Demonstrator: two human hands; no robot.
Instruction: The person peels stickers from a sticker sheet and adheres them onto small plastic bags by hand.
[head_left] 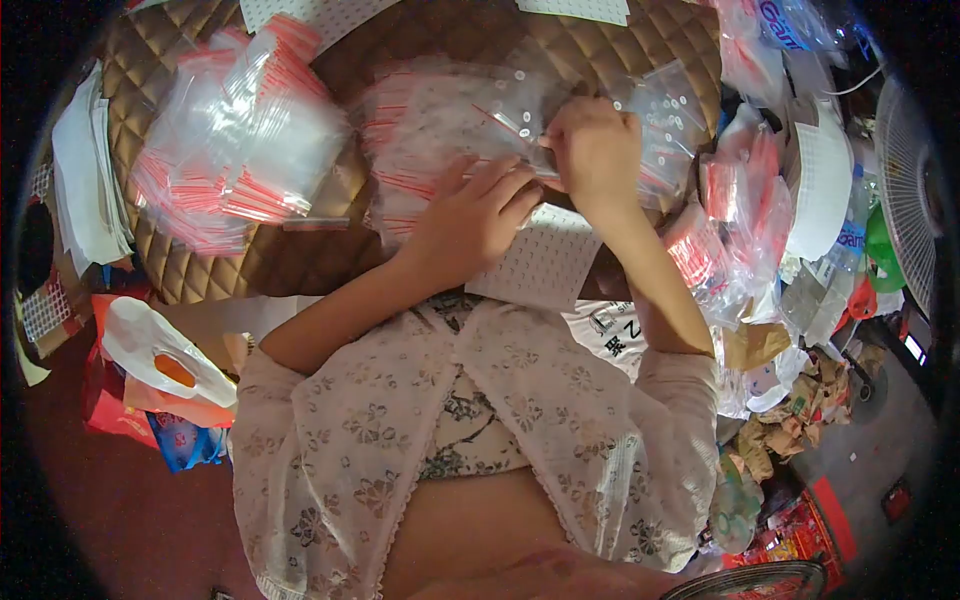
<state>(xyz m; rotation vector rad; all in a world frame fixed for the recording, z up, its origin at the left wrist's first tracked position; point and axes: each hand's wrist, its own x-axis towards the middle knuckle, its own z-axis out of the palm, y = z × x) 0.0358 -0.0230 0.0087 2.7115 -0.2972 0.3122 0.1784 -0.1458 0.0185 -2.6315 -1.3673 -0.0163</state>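
Across the big counter with its brown quilted covering (175,280), the work looks to me only partway along. The largest heap of clear plastic bags with red stripes (285,140) lies on the left, and I can make out none of the small round white dots (525,132) there, so it seems to be waiting. In the middle, a flat spread of similar clear bags with red edges (405,130) shows a few dots towards its far right side. On the right, a smaller overlapping group of clear dotted bags (660,150) carries many, and I take these as the finished share. Near the middle spread lies a white rectangular sheet with rows of small marks (535,255).

The left hand (478,212) rests palm down, fingers loosely outstretched over the near edge of the middle bags. The right hand (597,150) curls beside a dot, fingertips drawn together; I cannot tell whether it pinches a bag, a dot or nothing.

Glare washes over the left heap, overlapping hides the number of bags, the left hand covers part of the sheet, and the dots' printing is too small to read.
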